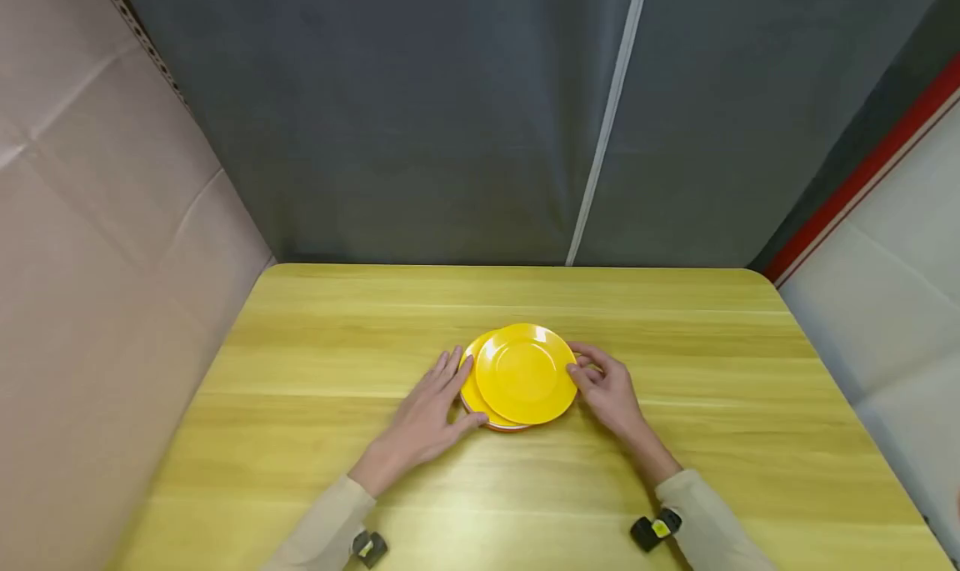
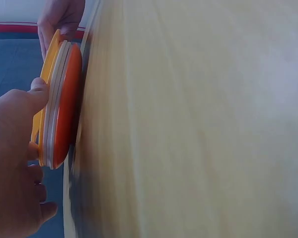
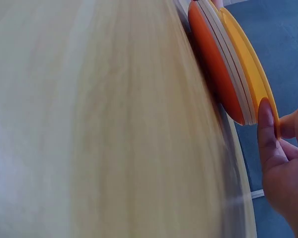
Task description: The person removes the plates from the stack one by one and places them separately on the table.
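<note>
A yellow plate (image 1: 527,374) lies off-centre to the right on top of a stack. Below it show a second yellow plate (image 1: 471,392), pale plates (image 2: 53,111) and an orange piece (image 2: 69,106) at the bottom. My right hand (image 1: 609,392) pinches the top plate's right rim between thumb and fingers, as the right wrist view also shows. On the left side, my left hand (image 1: 427,417) touches the stack's edge, its fingers spread and fairly straight, with the thumb (image 2: 38,94) near the front rim. The undersides of the plates are mostly hidden.
The stack stands on a light wooden table (image 1: 337,321) with rounded far corners. A dark grey curtain or panel (image 1: 412,121) rises behind the far edge. Pale walls (image 1: 90,304) flank both sides, and a red strip (image 1: 862,175) runs along the right one.
</note>
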`<state>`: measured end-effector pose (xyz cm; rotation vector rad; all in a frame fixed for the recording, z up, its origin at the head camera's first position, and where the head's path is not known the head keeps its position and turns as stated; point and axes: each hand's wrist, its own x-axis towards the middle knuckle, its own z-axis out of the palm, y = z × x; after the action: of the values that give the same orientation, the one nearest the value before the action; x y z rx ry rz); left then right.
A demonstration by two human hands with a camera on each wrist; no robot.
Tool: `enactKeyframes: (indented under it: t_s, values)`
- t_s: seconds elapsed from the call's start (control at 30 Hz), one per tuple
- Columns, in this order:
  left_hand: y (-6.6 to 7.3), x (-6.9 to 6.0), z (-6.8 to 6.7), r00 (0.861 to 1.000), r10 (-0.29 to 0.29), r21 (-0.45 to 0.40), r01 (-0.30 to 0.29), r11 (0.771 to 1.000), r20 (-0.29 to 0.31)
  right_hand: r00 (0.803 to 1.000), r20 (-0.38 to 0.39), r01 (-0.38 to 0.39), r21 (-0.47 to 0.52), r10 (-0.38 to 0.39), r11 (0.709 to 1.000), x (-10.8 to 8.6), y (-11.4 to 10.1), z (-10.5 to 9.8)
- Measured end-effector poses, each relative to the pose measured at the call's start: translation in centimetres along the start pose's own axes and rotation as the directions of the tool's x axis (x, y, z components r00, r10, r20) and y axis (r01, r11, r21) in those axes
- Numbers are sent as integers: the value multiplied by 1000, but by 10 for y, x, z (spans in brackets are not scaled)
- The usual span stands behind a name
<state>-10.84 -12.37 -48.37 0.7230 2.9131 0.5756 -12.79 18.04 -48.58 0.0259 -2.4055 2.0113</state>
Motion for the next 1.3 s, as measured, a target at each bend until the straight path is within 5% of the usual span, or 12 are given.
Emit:
enactKeyframes:
  t_s: [0.47, 1.3]
  values:
    - [3, -2, -2, 1000, -7, -33, 8, 999, 22, 992, -68, -108, 15, 108, 994, -1, 0, -15]
    - [2, -5, -8, 999, 9, -51, -7, 999, 31, 984, -139, -122, -88, 109, 989, -17, 5, -54]
